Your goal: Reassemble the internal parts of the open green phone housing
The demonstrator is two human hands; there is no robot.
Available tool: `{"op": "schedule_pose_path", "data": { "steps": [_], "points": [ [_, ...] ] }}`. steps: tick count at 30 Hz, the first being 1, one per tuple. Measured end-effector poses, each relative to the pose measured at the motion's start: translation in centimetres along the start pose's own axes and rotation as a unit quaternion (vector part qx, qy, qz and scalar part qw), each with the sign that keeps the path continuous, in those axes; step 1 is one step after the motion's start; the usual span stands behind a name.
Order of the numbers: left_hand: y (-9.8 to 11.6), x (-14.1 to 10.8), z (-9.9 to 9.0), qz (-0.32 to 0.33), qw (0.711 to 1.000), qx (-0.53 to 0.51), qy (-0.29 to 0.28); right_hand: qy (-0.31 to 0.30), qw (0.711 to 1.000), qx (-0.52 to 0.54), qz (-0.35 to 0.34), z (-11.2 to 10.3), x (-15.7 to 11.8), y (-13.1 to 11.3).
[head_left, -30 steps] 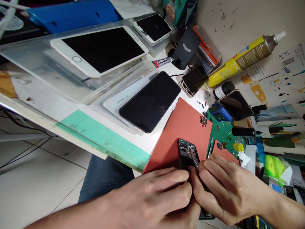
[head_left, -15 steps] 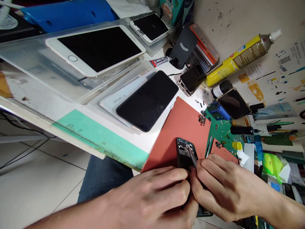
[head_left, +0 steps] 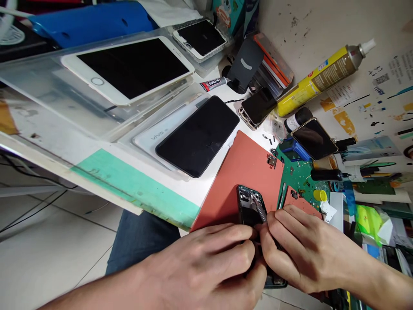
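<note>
Over a red mat (head_left: 222,193), the left hand (head_left: 221,260) and right hand (head_left: 295,249) curl together across an opened phone (head_left: 249,215), its far end above the mat; the right closes on a ridged metal tool (head_left: 261,212), possibly tweezers. The left's fingertips are hidden, their hold unclear. Such close work calls for a steadied phone and light pressure.

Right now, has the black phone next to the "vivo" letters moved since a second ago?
No. The black phone keeps its place against the green strip on the table; the whole view just slid slightly left.
</note>
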State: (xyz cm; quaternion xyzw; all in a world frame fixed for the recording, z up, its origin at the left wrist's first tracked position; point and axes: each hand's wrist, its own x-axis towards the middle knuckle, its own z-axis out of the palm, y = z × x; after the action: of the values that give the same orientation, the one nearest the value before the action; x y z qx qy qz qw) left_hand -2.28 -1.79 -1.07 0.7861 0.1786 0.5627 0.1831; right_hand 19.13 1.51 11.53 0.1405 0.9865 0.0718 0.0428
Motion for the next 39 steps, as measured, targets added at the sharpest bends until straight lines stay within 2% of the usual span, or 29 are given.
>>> {"op": "schedule_pose_path", "data": {
  "steps": [4, 11, 17, 31, 36, 39],
  "points": [
    [-0.2, 0.2, 0.2, 0.002, 1.000, 0.001, 0.001, -0.012, 1.000, 0.002, -0.011, -0.2, 0.2, 0.0],
    [-0.2, 0.4, -0.2, 0.001, 1.000, 0.003, 0.004, 0.002, 1.000, 0.005, 0.000, 0.2, 0.3, -0.3],
    [-0.3, 0.9, -0.9, 0.001, 0.999, 0.012, -0.037, 0.010, 1.000, 0.011, 0.010, 0.3, 0.2, -0.6],
    [0.2, 0.4, -1.1, -0.019, 0.999, 0.022, -0.039, 0.026, 0.999, 0.015, 0.025, 0.7, 0.0, -0.8],
    [0.9, -0.6, -1.4, -0.033, 0.996, 0.040, -0.077, 0.036, 0.999, -0.006, 0.033, 0.0, -1.7, -1.7],
    [1.4, -1.5, -1.8, -0.042, 0.989, 0.067, -0.123, 0.088, 0.992, -0.038, 0.084, -0.1, -4.1, -3.9]
  ]
}}
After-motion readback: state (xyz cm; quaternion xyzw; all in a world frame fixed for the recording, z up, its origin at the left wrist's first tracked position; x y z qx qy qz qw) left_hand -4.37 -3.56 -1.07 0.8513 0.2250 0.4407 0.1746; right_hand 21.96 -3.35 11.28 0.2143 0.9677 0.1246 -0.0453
